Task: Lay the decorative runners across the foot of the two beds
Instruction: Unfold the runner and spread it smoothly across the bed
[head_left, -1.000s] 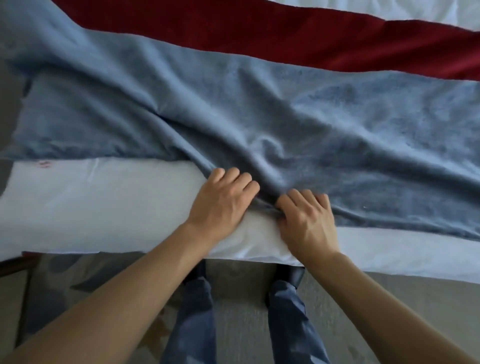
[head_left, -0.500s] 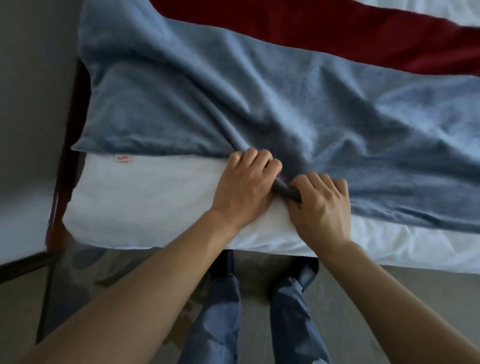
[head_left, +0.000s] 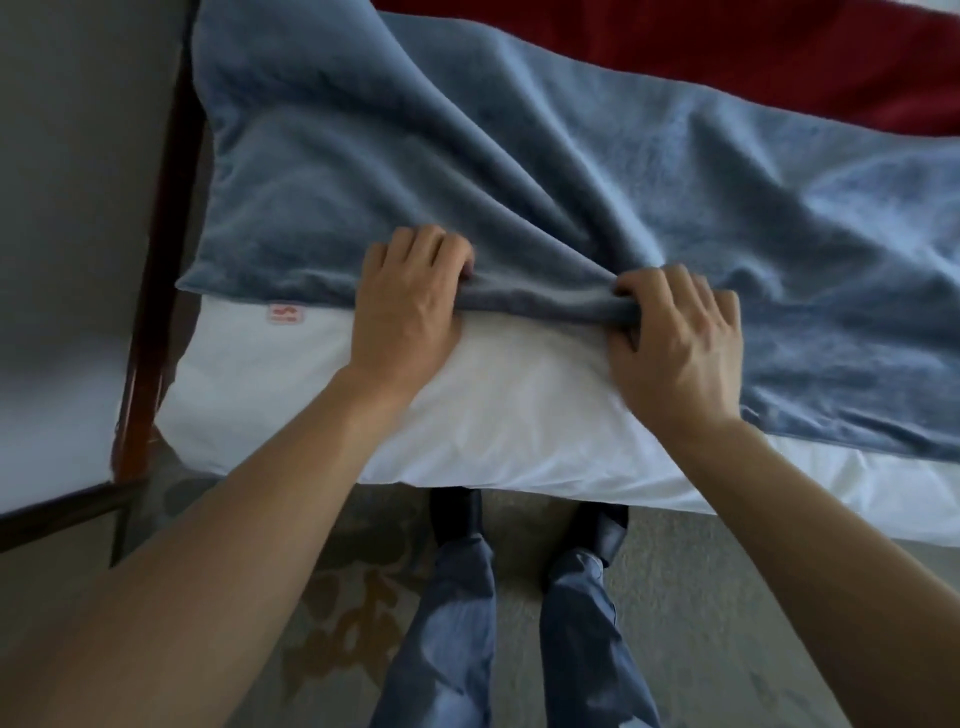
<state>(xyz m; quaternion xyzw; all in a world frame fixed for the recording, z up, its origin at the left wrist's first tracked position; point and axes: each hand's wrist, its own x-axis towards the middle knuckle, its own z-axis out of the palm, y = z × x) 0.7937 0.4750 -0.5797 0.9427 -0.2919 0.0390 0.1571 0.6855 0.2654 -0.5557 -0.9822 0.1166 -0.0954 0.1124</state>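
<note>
A soft blue runner (head_left: 545, 171) lies rumpled across the foot of a bed made up with a white duvet (head_left: 498, 415). Behind it a dark red runner (head_left: 753, 57) stretches along the top right. My left hand (head_left: 405, 306) grips the blue runner's near edge, fingers curled over the fabric. A short way to the right, my right hand (head_left: 680, 338) grips the same edge, which is bunched into a taut roll between the two hands. Deep folds fan out from there toward the far left corner.
A dark wooden frame (head_left: 156, 249) runs along the bed's left side, with a grey surface (head_left: 72, 208) beyond it. My legs and black shoes (head_left: 530, 525) stand on patterned carpet (head_left: 337, 587) against the bed's foot. A small pink label (head_left: 284, 313) shows on the duvet.
My hands have moved apart along the runner's edge, stretching it between them. The view has shifted left, and the bed's left corner and wooden frame have come into sight.
</note>
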